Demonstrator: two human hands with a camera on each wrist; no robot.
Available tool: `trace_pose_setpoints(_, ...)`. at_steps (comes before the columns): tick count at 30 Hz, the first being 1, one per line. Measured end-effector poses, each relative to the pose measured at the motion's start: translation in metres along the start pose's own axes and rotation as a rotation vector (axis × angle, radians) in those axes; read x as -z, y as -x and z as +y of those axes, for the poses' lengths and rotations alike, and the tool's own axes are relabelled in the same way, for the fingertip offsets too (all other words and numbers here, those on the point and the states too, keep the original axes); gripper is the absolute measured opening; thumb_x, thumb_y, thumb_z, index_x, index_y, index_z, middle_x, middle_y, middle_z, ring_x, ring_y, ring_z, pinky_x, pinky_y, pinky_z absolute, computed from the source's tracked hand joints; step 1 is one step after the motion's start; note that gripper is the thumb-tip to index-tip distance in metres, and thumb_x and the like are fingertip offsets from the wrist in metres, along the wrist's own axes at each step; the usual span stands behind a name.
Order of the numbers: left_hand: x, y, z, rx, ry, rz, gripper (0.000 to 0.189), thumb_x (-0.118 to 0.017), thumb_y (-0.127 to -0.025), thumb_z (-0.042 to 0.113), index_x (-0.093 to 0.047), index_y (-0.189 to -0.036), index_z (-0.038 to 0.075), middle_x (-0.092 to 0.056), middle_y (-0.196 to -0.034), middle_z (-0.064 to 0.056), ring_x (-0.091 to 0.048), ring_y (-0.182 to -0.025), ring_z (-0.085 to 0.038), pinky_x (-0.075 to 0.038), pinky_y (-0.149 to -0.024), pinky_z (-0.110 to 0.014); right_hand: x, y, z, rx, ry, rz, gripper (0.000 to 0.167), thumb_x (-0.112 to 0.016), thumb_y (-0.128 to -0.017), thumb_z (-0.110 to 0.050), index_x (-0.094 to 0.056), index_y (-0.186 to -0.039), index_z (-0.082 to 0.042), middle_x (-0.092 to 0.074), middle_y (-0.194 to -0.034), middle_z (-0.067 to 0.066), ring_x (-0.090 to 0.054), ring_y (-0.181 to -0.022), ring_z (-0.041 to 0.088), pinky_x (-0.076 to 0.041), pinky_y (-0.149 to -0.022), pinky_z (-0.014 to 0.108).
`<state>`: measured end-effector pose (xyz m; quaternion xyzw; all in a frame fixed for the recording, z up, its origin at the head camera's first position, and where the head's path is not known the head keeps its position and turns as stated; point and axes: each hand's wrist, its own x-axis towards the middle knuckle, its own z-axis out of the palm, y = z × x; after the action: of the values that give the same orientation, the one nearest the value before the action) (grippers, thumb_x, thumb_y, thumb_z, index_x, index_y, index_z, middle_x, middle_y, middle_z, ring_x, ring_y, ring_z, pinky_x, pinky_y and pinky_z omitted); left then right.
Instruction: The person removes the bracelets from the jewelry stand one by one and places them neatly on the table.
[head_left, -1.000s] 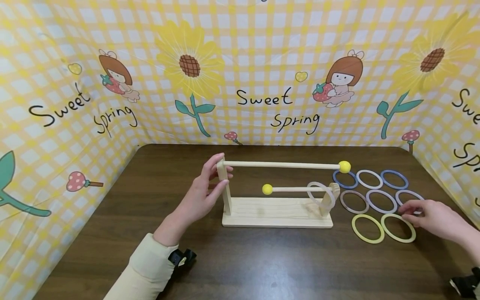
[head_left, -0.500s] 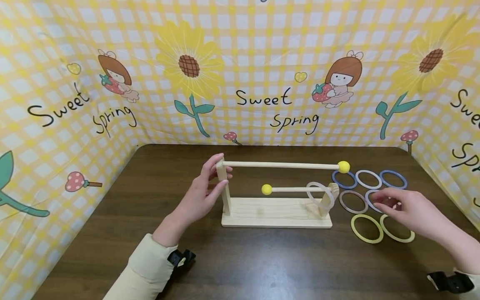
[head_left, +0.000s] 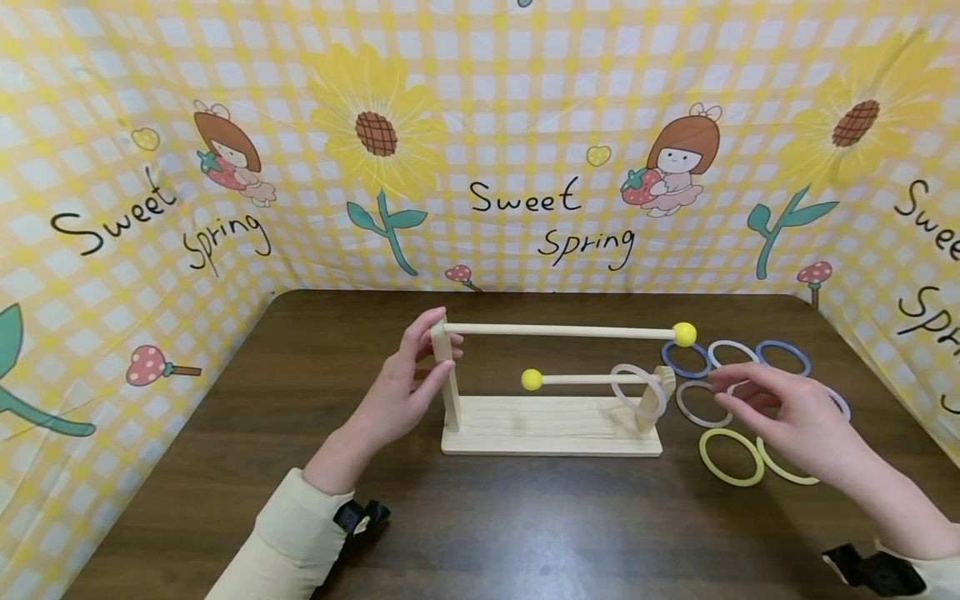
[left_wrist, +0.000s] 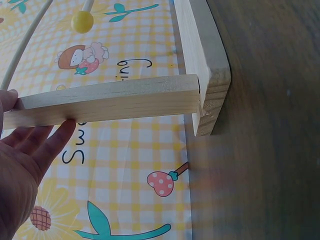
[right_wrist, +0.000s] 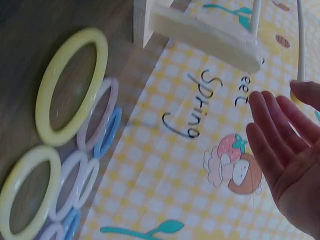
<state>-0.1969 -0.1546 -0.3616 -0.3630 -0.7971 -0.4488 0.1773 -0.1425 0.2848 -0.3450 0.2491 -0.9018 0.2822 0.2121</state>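
Note:
My left hand [head_left: 397, 392] grips the tall post [left_wrist: 110, 102] of a wooden stand near its top, thumb on the near side and fingers behind. A long upper rod [head_left: 562, 332] runs right from that post to a yellow ball [head_left: 683, 334]. Below it, a shorter rod [head_left: 566, 380] points left from the low post [head_left: 649, 408], and a pale translucent ring [head_left: 617, 392] hangs around it. My right hand [head_left: 798, 425] hovers over the flat rings, right of the stand. Its fingers are loosely extended with nothing between them, as the right wrist view shows.
Several rings lie on the dark table [head_left: 300, 517]: a yellow ring [head_left: 738, 482], a pale yellow one [right_wrist: 6, 200], a blue ring [head_left: 667, 369], others pinkish, white or lilac. My right hand partly covers them. A checked cloth [head_left: 525, 100] hangs behind the table.
My right hand has moved left, from beside the rightmost rings to over the middle ones, toward the stand. My left hand keeps its grip on the post, and the stand stays in place.

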Motion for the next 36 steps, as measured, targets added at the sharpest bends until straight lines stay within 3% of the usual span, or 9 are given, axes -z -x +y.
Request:
trace_pose_setpoints(7,0.0,0.0,0.0,-0.003,0.009,0.0,0.064,-0.056,-0.095,-0.006,-0.022,-0.146,0.015,-0.058,-0.117,-0.014,-0.062,-0.103,-0.03,-0.057,-0.071,-0.043,-0.014,-0.004,-0.006,0.013,-0.079,0.09,0.034,-0.075,-0.078,0.01,-0.069,-0.106,-0.008,-0.07,-0.094,-0.003,-0.063,-0.076,-0.002,-0.048,-0.066,0.01)
trace_pose_setpoints(18,0.0,0.001,-0.002,0.004,0.002,-0.002,0.065,-0.056,-0.095,-0.005,-0.022,-0.146,0.017,-0.058,-0.117,-0.012,-0.062,-0.104,-0.027,-0.057,-0.072,-0.04,-0.035,-0.004,-0.007,-0.043,-0.11,0.089,0.027,-0.077,-0.078,0.006,-0.069,-0.1,-0.009,-0.07,-0.087,-0.002,-0.062,-0.069,0.002,-0.048,-0.061,0.013)
trace_pose_setpoints(26,0.0,0.001,-0.002,-0.003,0.007,0.001,0.066,-0.056,-0.095,-0.005,-0.022,-0.146,0.016,-0.058,-0.117,-0.013,-0.062,-0.104,-0.028,-0.057,-0.072,-0.04,-0.047,-0.005,-0.004,-0.016,-0.138,0.131,0.031,-0.08,-0.071,0.011,-0.069,-0.094,-0.007,-0.069,-0.082,-0.003,-0.061,-0.064,0.0,-0.048,-0.057,0.013)
trace_pose_setpoints(36,0.0,0.0,-0.002,-0.007,0.012,0.001,0.064,-0.055,-0.095,-0.006,-0.023,-0.146,0.017,-0.058,-0.117,-0.013,-0.062,-0.104,-0.029,-0.057,-0.071,-0.04,-0.052,-0.002,-0.006,-0.03,-0.139,0.148,0.028,-0.08,-0.072,0.009,-0.069,-0.091,-0.01,-0.069,-0.08,-0.005,-0.061,-0.063,0.0,-0.048,-0.058,0.012)
